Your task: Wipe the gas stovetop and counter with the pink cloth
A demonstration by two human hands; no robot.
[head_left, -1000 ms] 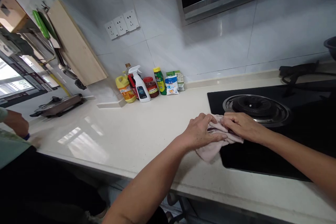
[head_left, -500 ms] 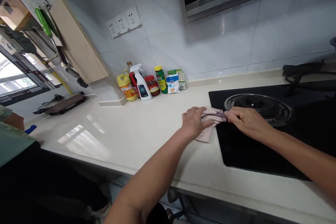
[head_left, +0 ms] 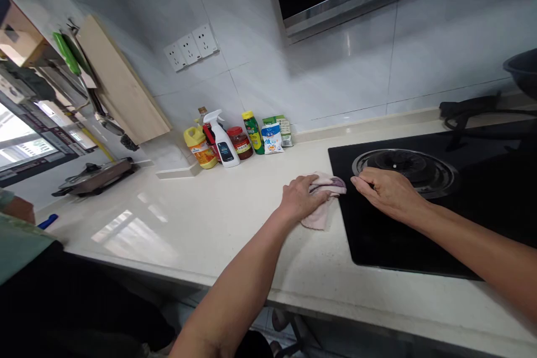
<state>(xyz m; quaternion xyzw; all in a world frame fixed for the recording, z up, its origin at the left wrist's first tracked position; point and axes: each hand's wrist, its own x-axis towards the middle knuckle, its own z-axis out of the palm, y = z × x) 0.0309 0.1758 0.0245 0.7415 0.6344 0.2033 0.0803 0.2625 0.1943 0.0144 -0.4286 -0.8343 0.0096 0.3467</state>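
My left hand point(head_left: 300, 197) presses on a pale pink cloth point(head_left: 316, 217) with a purple patch, bunched on the white countertop beside the hob's left edge. Its fingers grip the cloth's upper part. Just right of the cloth, over the black hob point(head_left: 369, 240), my right hand point(head_left: 388, 190) is closed, thumb and fingers together. A small gap separates it from the cloth. Whatever its fingers may hold is hidden. Behind it lies the round burner point(head_left: 444, 179), partly covered by the hand.
Along the wall stand a white spray bottle point(head_left: 222, 142), a yellow jug point(head_left: 201, 148), a red-lidded jar point(head_left: 240, 144), a green bottle point(head_left: 254, 134) and packets point(head_left: 272, 139). A dark pan point(head_left: 524, 72) is at far right. Another person point(head_left: 25, 240) stands at left, near an electric pan point(head_left: 94, 176).
My right hand has come away from the cloth's end it was pinching. The cloth's purple end now lies folded near my left hand. The view has shifted slightly.
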